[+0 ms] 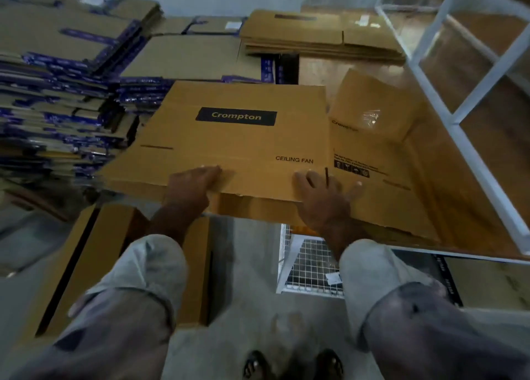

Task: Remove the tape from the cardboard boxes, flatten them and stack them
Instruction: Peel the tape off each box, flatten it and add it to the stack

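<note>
The flattened cardboard box [229,138] bears "Crompton" in yellow on a black label [236,116] and "CEILING FAN" printed near its right corner; a partly readable "Crompton" stands on the side panel [370,138] beside it

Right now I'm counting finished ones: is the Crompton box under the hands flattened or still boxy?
Flattened: the Crompton box lies as one flat sheet under both hands.
</note>
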`<action>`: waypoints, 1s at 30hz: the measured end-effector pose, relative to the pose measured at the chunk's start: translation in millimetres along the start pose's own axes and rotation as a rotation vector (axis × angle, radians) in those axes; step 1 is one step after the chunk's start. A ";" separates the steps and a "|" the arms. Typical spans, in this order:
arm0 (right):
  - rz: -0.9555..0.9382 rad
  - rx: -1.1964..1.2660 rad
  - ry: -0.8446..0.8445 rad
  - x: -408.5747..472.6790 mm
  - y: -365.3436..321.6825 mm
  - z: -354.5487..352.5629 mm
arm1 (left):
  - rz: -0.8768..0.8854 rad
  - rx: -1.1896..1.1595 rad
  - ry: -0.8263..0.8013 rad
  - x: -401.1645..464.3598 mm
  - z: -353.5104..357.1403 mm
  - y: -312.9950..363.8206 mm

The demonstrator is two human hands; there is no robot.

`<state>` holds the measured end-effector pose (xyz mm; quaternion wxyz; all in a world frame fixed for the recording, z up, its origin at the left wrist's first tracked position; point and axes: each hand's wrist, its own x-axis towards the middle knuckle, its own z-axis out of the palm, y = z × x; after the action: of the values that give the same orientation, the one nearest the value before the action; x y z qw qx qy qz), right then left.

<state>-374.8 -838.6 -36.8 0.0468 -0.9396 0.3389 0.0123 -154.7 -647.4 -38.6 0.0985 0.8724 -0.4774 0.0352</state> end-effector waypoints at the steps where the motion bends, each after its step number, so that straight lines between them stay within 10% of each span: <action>1: 0.006 0.013 -0.048 0.0 -0.3 15.0 | -0.011 0.028 -0.075 -4.1 16.4 -3.0; 8: 0.068 -0.024 -0.298 -0.6 8.8 80.8 | -0.068 0.134 -0.415 -27.4 95.8 7.0; 14: 0.057 0.009 -0.337 1.4 11.6 74.8 | -0.433 -0.093 0.167 -51.1 108.2 28.2; 21: 0.038 0.041 -0.323 -9.3 25.4 70.0 | -1.243 -1.824 0.286 -61.5 91.4 38.1; 30: 0.195 0.353 -0.215 -47.0 77.6 56.1 | -1.121 -1.942 0.305 -46.5 85.1 23.9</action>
<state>-460.0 -862.8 -96.2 0.2451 -0.8729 0.4180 0.0571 -202.8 -639.1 -125.8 0.7935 0.5043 0.1728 -0.2935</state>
